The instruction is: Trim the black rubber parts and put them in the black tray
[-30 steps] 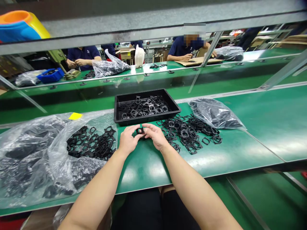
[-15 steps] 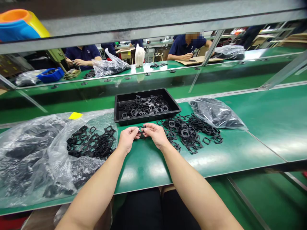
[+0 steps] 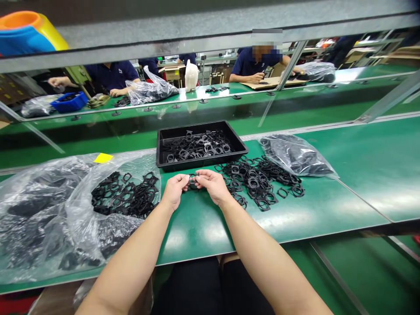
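Compared with one second ago: at the left hand (image 3: 175, 190), fingers drawn in from a stretched reach to a tight pinch; at the right hand (image 3: 213, 186), little changed, also closed in a pinch. Gripped between the two, from opposite sides: one small black ring-shaped part (image 3: 193, 176), just in front of the black tray (image 3: 203, 165). Largely covered by the fingers; whether touching the green bench (image 3: 203, 227), cannot tell.

Across the way, compared with half a second ago: hands of the left co-worker (image 3: 111, 76) now parted, one lifted near the blue bin (image 3: 68, 103), the other down beside a clear bag (image 3: 152, 92). Unmoved since then: tray, heap and nearer bags.

Around: more black parts (image 3: 206, 146) inside the tray. Just right of the right hand, a loose heap (image 3: 252, 177) of similar pieces, touching or nearly touching the sealed bag (image 3: 295, 155) behind. To the left, a large open plastic bag (image 3: 75, 210), with black pieces (image 3: 121, 197) showing at its mouth and a yellow note (image 3: 103, 158) on top.

In the way: left forearm (image 3: 127, 258) across the open bag's near right edge; overhead, a metal rail (image 3: 164, 48), cutting off the far view.
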A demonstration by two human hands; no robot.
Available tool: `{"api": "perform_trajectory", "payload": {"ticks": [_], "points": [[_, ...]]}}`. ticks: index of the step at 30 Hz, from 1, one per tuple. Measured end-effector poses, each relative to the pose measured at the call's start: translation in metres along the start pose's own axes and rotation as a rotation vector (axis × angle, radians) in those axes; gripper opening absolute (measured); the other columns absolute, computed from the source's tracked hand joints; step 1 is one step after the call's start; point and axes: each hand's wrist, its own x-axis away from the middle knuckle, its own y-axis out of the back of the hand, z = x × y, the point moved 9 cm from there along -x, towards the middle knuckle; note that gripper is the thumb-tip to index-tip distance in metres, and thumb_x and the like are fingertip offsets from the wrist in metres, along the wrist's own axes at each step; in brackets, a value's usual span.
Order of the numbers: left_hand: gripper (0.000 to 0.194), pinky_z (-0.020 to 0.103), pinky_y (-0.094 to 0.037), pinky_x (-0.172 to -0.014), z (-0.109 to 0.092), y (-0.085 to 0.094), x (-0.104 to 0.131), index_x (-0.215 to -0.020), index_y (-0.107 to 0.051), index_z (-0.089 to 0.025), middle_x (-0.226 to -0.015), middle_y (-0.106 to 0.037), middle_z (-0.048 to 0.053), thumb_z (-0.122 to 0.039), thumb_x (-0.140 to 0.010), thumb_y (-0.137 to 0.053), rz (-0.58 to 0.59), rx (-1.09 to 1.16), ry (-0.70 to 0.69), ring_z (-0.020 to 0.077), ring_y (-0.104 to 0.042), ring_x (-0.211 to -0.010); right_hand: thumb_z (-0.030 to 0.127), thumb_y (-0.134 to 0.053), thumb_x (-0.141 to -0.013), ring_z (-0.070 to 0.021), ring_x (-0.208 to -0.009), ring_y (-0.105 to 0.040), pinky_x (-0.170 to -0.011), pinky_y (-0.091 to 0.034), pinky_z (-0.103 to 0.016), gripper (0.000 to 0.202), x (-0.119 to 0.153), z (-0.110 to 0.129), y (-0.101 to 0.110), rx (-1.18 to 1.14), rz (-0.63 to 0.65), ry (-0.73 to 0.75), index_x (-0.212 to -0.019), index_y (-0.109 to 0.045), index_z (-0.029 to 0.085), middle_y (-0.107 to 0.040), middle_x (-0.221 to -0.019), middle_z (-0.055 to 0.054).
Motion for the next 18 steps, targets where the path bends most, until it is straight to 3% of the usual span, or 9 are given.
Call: {"api": "perform_trajectory", "payload": {"ticks": [8, 18], "points": [[0.033, 0.022, -0.039, -0.057, 0.0014, -0.0062, 0.0022, -0.086, -0.066, -0.014, -0.072, -0.062, 0.001, -0.036, -0.063, -0.074, 0.033, 0.105, 0.066, 0.0079, -0.050, -0.059, 0.032, -0.080, -0.057, -0.0120, -0.057, -0.060, -0.052, -0.048, -0.023, 0.038, -0.0003, -0.0006, 0.0014, 0.019, -0.004, -0.005, -0.086, -0.064, 0.014, -0.068, -0.071, -0.004], [0.028, 0.022, -0.042, -0.060, 0.0063, -0.0093, 0.0026, -0.081, -0.062, -0.013, -0.074, -0.062, 0.000, -0.030, -0.064, -0.075, 0.085, 0.215, 0.122, 0.0075, -0.055, -0.061, 0.032, -0.078, -0.058, -0.0115, -0.056, -0.060, -0.053, -0.047, -0.022, 0.037, -0.0003, -0.0013, 0.0005, 0.043, 0.008, 0.000, -0.087, -0.064, 0.013, -0.066, -0.068, -0.003]]}}
